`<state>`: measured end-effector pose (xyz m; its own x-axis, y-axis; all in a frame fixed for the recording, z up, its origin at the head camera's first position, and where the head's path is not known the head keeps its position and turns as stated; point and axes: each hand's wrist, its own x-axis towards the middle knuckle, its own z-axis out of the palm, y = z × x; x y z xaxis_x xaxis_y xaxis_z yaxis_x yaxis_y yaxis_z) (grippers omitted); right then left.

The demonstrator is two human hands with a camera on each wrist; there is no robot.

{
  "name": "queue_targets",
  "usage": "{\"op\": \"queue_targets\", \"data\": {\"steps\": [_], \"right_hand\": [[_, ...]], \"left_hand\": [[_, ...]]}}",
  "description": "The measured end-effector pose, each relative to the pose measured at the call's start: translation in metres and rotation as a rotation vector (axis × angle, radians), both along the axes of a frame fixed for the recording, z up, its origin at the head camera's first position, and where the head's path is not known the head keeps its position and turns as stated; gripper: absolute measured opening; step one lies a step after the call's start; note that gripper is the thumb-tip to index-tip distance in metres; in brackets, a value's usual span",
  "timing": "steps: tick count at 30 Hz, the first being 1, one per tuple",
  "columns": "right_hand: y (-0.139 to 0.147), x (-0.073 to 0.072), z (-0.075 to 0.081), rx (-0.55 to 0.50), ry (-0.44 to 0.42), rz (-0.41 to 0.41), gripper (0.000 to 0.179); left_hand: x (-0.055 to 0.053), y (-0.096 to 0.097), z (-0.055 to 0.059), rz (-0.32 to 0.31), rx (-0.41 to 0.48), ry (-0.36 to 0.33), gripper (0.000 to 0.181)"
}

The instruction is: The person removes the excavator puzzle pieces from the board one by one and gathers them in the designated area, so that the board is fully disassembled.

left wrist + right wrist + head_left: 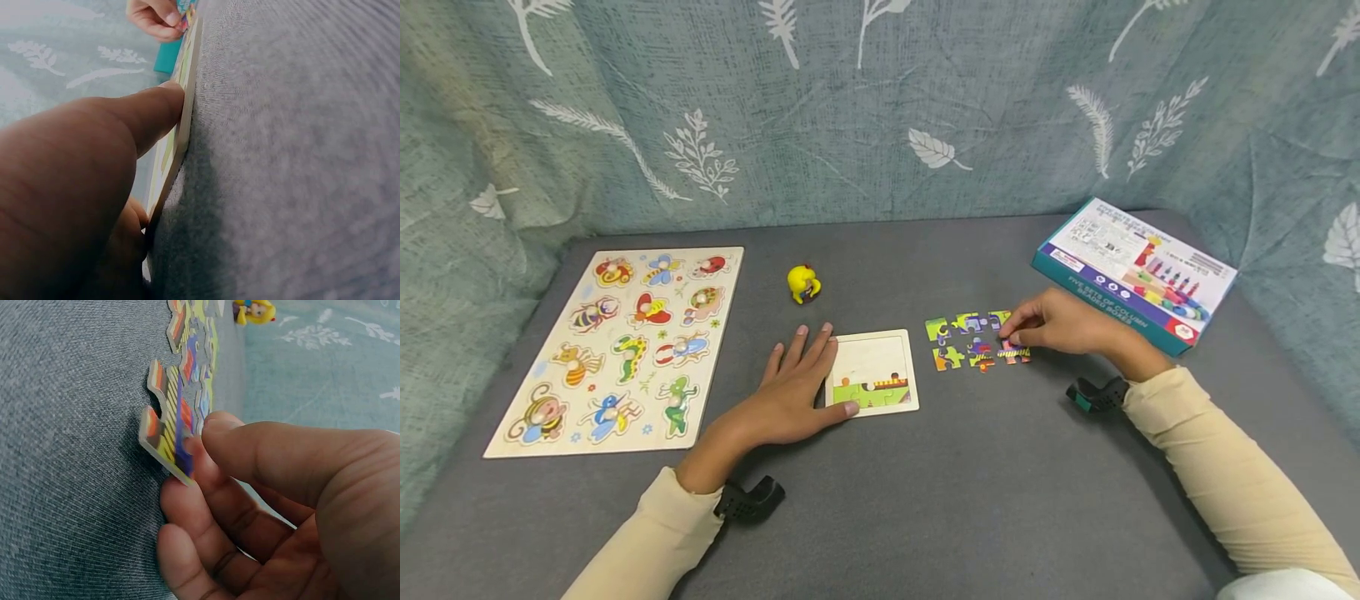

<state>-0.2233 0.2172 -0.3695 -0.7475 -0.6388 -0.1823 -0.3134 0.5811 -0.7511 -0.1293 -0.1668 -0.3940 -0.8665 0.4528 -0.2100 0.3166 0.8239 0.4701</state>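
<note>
My left hand [786, 407] lies flat with fingers spread at the left side of a small wooden puzzle tray [868, 354]. Its thumb rests on the tray's lower edge. A few pieces [872, 395] fill the tray's lower part; the upper part is bare wood. To the right, my right hand [1060, 323] pinches a jigsaw piece [169, 419] between thumb and fingers. This piece has orange, striped and purple parts, and it tilts up from the cloth in the right wrist view. Several loose jigsaw pieces [937, 330] lie in two rows beside it.
A large insect peg puzzle board [651, 358] lies at the left. Behind the tray stands a small yellow toy figure [803, 284]. A beaded-columns box [1135, 271] sits at the back right, close beyond the right hand. A leaf-patterned curtain [865, 125] hangs behind the grey tabletop [925, 500].
</note>
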Motion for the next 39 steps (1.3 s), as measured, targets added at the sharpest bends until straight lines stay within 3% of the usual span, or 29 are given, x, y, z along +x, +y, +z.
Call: {"op": "queue_targets", "data": {"steps": [11, 20, 26, 31, 39], "right_hand": [[-0.004, 0.000, 0.004, 0.009, 0.045, -0.051, 0.016], [-0.038, -0.004, 0.009, -0.039, 0.068, -0.056, 0.019], [-0.069, -0.006, 0.008, -0.124, 0.019, -0.007, 0.023], [-0.090, -0.008, 0.008, -0.126, -0.024, 0.034, 0.024], [-0.111, -0.008, 0.004, -0.124, 0.012, 0.109, 0.019]], "left_hand": [[0.000, -0.001, -0.002, -0.002, 0.006, 0.016, 0.094], [-0.002, 0.001, -0.005, 0.010, 0.005, 0.026, 0.094], [-0.002, 0.001, -0.006, 0.028, 0.028, 0.012, 0.095], [-0.003, 0.003, -0.006, 0.033, 0.030, 0.006, 0.095], [-0.002, 0.002, -0.005, 0.050, 0.028, -0.003, 0.096]]}}
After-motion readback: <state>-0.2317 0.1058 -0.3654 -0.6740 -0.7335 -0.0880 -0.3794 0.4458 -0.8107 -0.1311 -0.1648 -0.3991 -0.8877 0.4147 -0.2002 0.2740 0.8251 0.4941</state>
